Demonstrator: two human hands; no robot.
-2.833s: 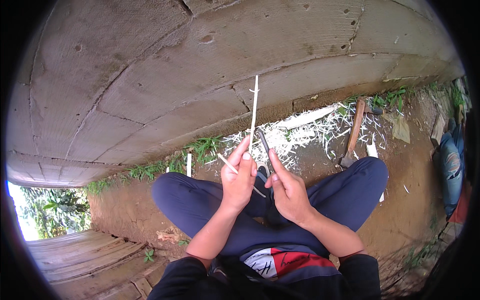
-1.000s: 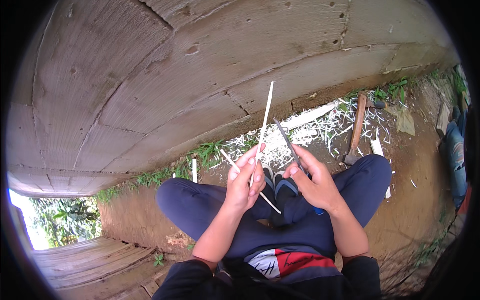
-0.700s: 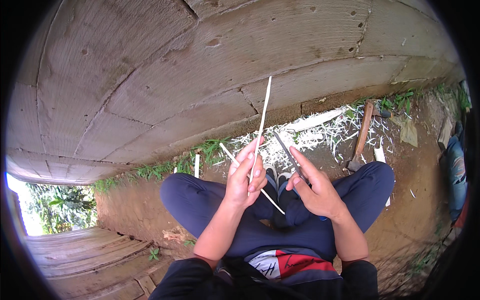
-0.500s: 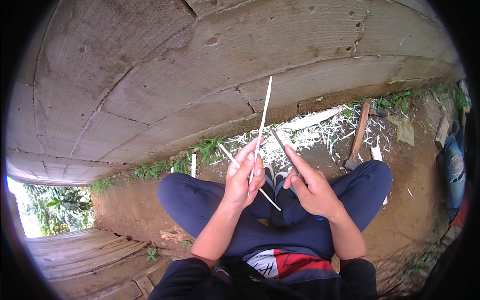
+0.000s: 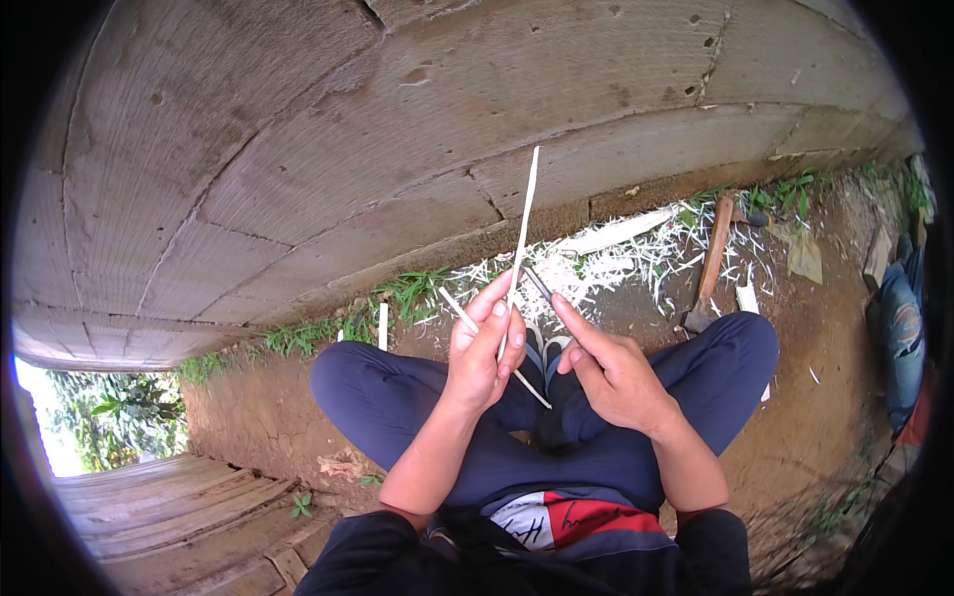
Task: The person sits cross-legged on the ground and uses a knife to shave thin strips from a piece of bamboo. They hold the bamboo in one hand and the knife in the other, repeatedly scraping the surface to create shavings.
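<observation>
Two thin pale wooden sticks are in my left hand, its fingers closed round them. The long stick points up and away, and its far end stands clear of the hand. The second stick slants across behind, its lower end showing below the fingers. My right hand is closed on a narrow dark knife, with the index finger stretched along it. The blade's tip is close beside the long stick, just above my left fingers; I cannot tell whether they touch. The knife's handle is hidden in my palm.
A heap of white shavings and a pale split piece of wood lie beyond my feet, against a concrete wall. To the right rests a wooden-handled tool with a metal head. Another person's jeans leg shows far right.
The knife and my right hand have moved left and slightly up, bringing the blade from apart to close beside the long stick. My left hand has stayed nearly in place.
</observation>
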